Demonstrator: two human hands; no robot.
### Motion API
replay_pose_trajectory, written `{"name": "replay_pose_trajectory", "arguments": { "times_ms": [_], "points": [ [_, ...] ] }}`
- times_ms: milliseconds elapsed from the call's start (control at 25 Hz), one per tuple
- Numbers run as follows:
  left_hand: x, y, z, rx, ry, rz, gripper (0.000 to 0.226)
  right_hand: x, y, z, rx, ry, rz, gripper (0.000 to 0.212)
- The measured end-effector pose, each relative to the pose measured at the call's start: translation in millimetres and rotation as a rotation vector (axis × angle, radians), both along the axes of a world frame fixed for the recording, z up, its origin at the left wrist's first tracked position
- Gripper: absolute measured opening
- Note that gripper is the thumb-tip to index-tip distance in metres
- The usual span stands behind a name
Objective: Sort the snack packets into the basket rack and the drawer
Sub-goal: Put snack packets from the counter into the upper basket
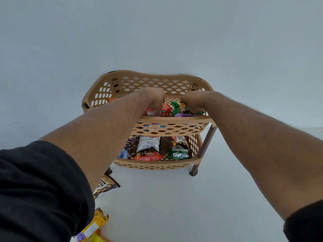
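Note:
A tan two-tier basket rack [148,76] stands on the white floor against the wall. Both my arms reach into its top basket. My left hand [153,98] curls down onto a red packet [165,110]. My right hand [194,100] grips a green packet [179,109], with a purple packet [183,115] lying just in front of it. My fingertips are hidden behind the packets and the rim. The lower basket [152,165] holds several packets: a white one [148,143], a red one [148,156], a green one [179,153] and a blue Oreo pack [124,153].
More packets lie on the floor at the lower left: a brown peanut packet [105,186] and a yellow and purple pile [92,227]. The rack's brown leg [194,170] stands at the front right. White floor spreads to the right of the rack.

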State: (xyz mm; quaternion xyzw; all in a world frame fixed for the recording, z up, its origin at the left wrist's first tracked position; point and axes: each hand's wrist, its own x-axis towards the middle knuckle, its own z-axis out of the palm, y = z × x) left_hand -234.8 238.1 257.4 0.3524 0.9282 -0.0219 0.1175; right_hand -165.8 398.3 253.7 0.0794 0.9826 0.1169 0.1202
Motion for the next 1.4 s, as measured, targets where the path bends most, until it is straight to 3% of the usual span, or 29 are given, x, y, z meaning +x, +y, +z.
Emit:
{"name": "replay_pose_trajectory", "arguments": {
  "times_ms": [240,360,520,720,920,1200,1400],
  "points": [
    [7.8,-11.8,9.1,0.148,-0.034,-0.019,0.057,5.9,1.0,3.2,-0.018,-0.012,0.002,0.061],
    [20.2,-25.7,23.4,0.343,0.020,-0.040,0.042,18.5,-2.5,13.6,-0.040,0.060,0.006,0.063],
    [50.5,-60.6,31.9,0.660,0.149,-0.065,0.035,40.3,-20.7,32.5,-0.078,0.170,0.050,0.048],
    [93.0,-115.8,23.8,0.943,0.354,-0.111,0.023,83.0,-51.6,32.6,-0.264,0.517,0.039,0.044],
    [127.6,-185.1,-11.1,1.150,0.343,-0.094,0.016,138.3,-99.8,14.0,-0.424,0.881,0.101,0.040],
    [151.8,-255.5,-89.7,1.094,0.223,0.042,0.010,196.4,-155.6,-36.7,-0.474,1.094,0.182,0.025],
    [135.4,-295.5,-160.2,0.868,0.095,0.271,0.016,215.1,-180.1,-99.1,-0.612,0.866,0.101,0.022]
  ]
}}
